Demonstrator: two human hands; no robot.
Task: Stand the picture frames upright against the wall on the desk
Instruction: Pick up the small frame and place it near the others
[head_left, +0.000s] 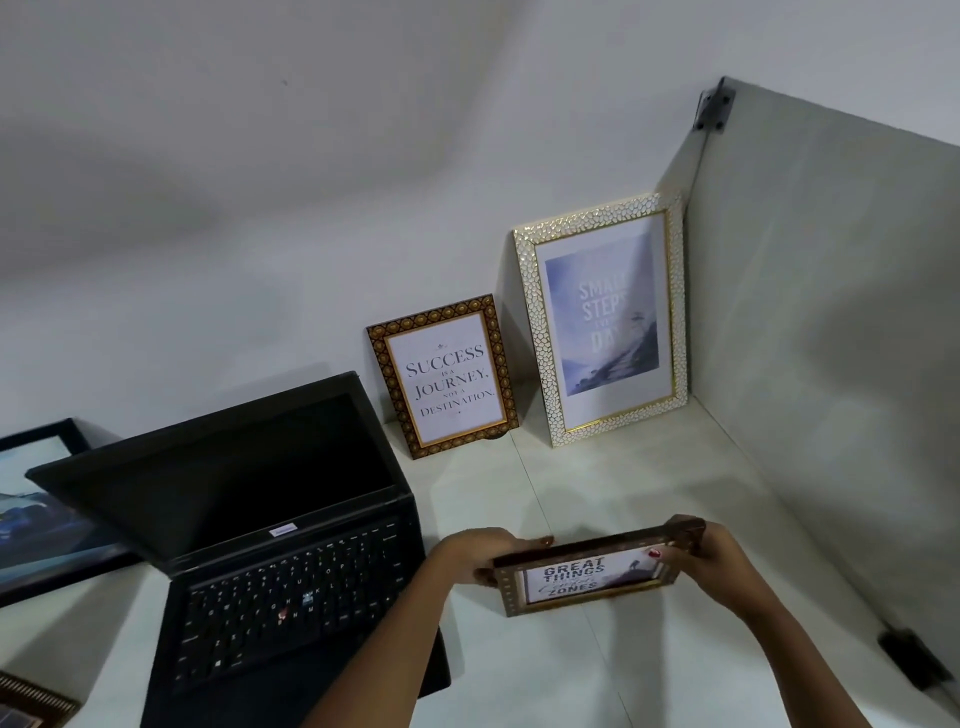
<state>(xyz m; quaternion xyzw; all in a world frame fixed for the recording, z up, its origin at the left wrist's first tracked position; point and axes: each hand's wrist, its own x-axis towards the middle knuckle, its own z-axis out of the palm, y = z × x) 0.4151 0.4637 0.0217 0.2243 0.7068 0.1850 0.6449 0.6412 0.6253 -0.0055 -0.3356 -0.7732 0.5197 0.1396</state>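
Note:
I hold a small brown frame (587, 574) reading "GREAT THINGS … ZONES" above the desk, tilted back. My left hand (480, 553) grips its left end and my right hand (706, 558) grips its right end. Two frames lean upright against the back wall: a brown-and-gold patterned frame (444, 376) reading "SUCCESS IS A JOURNEY" and, to its right in the corner, a taller white-and-gold frame (602, 319) with a misty landscape. A black-framed picture (31, 514) stands at the far left, partly cut off. The corner of another frame (28, 704) lies at the bottom left.
An open black laptop (275, 545) sits on the white desk (597, 483) left of my hands. A grey side partition (831, 364) closes the desk on the right, with a black bracket (714, 106) at its top. A small black clip (909, 660) sits at the partition's base.

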